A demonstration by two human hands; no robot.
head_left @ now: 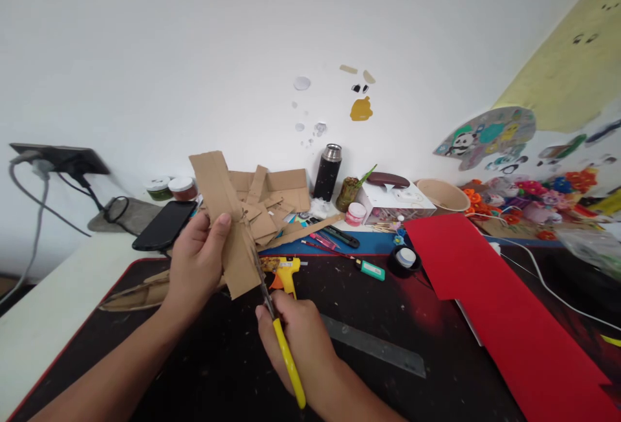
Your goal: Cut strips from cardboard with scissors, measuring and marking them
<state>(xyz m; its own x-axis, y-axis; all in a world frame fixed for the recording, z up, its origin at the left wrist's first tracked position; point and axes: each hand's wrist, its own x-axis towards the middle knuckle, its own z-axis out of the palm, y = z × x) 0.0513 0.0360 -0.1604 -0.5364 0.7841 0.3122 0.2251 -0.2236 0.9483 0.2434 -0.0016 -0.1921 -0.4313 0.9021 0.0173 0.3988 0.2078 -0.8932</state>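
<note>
My left hand is closed on a long strip of brown cardboard, thumb pressed on its face, and holds it tilted above the table. In my right hand are scissors with yellow handles. Their metal blades lie along the right edge of the cardboard; whether they are cutting into it I cannot tell. Just behind the blades a yellow glue gun rests on the dark mat. A clear ruler lies to the right of my right hand.
Cardboard scraps are heaped at the back, near a black flask. Red card covers the right side. At the left lie a phone and cables. A green-labelled lighter and a box cutter sit mid-table.
</note>
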